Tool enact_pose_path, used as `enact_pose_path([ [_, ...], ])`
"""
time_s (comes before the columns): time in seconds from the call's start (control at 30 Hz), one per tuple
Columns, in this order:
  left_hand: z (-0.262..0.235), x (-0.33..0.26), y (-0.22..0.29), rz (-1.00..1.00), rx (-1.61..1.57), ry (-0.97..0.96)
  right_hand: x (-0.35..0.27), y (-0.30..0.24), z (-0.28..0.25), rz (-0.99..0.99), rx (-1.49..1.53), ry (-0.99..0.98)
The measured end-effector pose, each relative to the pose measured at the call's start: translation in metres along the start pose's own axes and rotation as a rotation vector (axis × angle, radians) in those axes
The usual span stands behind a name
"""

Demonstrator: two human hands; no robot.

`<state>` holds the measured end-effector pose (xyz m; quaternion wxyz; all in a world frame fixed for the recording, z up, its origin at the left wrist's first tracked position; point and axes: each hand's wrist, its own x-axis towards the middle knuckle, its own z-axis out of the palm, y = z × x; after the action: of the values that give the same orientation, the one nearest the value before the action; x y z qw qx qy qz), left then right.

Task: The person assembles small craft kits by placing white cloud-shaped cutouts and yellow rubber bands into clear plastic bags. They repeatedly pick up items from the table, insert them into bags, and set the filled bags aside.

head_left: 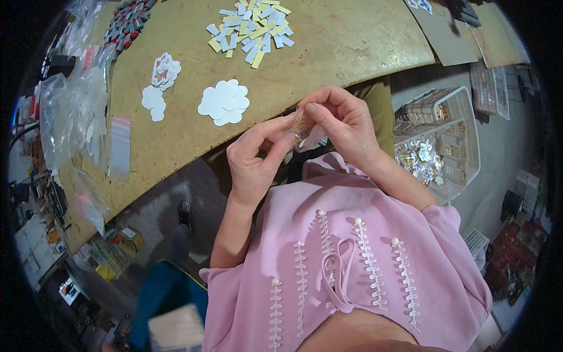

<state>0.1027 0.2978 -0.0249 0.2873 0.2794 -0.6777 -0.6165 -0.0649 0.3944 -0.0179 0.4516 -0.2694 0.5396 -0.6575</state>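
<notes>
Clear small plastic bag (303, 125) pinched between fingers of left hand (253, 159) and right hand (343, 123), both closed on it, held just off the edge of the tan surface (187, 105), near white flower-shaped cutouts (224, 102).

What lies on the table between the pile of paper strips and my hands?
In the head view, a cluster of white flower-shaped cutouts lies between the strip pile and the left hand; otherwise bare tabletop.

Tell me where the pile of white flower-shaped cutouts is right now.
In the head view, the pile of white flower-shaped cutouts lies on the tan table, up and to the left of the left hand, below the heap of small paper strips.
</notes>
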Motion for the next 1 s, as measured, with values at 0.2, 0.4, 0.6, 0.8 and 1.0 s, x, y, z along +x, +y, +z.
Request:
enact_pose_path([
  [0.2,-0.003,-0.001,-0.012,-0.056,-0.062,-0.075,0.002,0.006,0.003,-0.003,0.046,0.015],
  [0.4,-0.012,0.008,-0.002,-0.031,0.151,-0.347,-0.001,0.009,0.007,0.027,0.009,0.002],
  [0.6,-0.019,0.011,0.007,-0.006,0.194,-0.295,0.005,-0.004,0.000,0.225,0.085,-0.042],
  [0.8,-0.019,0.012,0.013,-0.033,0.246,-0.262,0.003,0.008,-0.007,0.262,0.141,-0.133],
  [1.0,-0.008,0.001,0.016,-0.057,0.214,-0.089,0.003,0.003,-0.005,0.226,0.124,-0.100],
])
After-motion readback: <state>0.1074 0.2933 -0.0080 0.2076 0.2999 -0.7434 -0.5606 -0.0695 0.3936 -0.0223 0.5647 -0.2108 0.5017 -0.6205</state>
